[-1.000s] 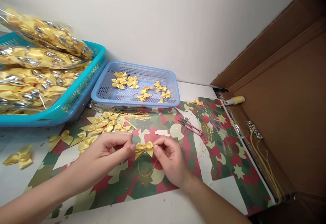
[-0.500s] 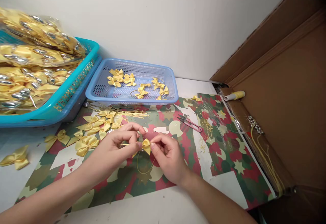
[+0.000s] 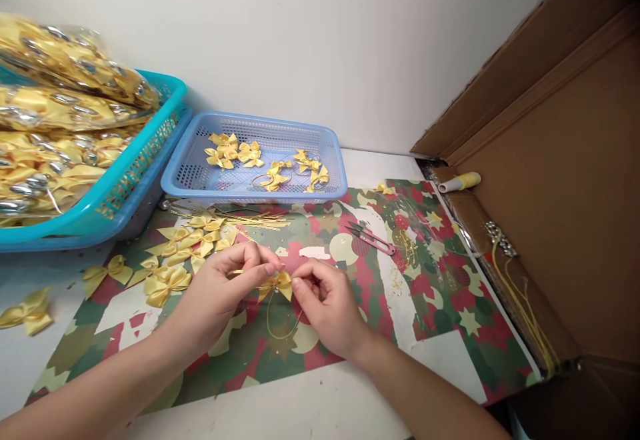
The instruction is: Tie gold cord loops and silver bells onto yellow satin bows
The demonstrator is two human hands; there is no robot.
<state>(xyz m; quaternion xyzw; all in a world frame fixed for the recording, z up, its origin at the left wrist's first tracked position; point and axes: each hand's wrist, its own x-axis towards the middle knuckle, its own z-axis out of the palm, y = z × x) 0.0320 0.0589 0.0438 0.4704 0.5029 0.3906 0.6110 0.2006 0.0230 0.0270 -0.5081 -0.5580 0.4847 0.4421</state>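
Observation:
Between my hands, low over the patterned sheet, is a yellow satin bow (image 3: 283,285). A loop of thin gold cord (image 3: 269,323) hangs below it. My right hand (image 3: 327,303) pinches the bow's right side between thumb and forefinger. Just above the bow's left side, my left hand (image 3: 227,280) is closed in a pinch, with gold cord showing at its fingers; its other fingers are curled. What lies right between the left fingertips is mostly hidden. Several loose yellow bows (image 3: 167,283) lie left of my left hand, with cut gold cords (image 3: 260,222) behind them.
A blue basket (image 3: 173,183) at the back holds several bows with cord loops. At left, a turquoise basket (image 3: 173,103) is piled with bagged bows. Pink thread snips (image 3: 373,239) lie right of centre. A cardboard wall (image 3: 550,160) with a yellow-ended tube (image 3: 460,182) borders the right.
My left thumb and forefinger have risen slightly off the bow, uncovering more of its left side. The right hand keeps its pinch. The view has shifted slightly.

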